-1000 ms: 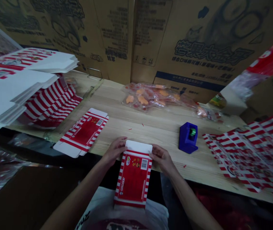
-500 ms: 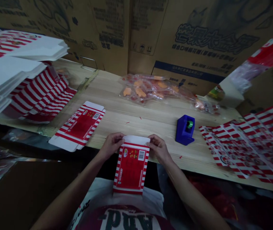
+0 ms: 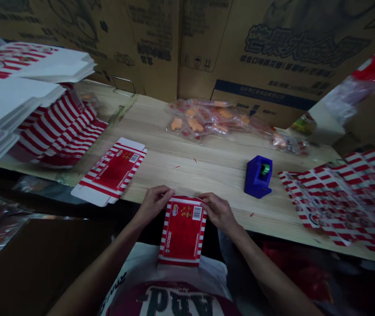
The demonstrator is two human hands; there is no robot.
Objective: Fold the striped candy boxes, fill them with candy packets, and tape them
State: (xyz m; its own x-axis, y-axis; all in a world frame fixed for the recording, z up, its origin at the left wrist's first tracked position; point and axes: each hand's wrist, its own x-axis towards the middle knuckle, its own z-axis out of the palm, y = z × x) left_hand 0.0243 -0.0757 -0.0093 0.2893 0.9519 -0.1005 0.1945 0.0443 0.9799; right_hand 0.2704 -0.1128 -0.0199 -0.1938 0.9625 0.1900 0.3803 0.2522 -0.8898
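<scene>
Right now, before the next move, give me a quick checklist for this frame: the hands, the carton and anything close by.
1. Left hand on the red-and-white carton: ok, at its upper left edge.
2. Right hand on the carton: ok, at its upper right edge.
3. White top flap seated: cannot tell, it is bent out of clear view.
4. Carton resting on the wooden table: cannot tell, its lower end extends past the table edge.
5. Blue tape dispenser apart from the hands: ok.

A blue tape dispenser (image 3: pixel 258 177) and clear bags of orange pieces (image 3: pixel 203 118) lie on the wooden table (image 3: pixel 220 169).
</scene>
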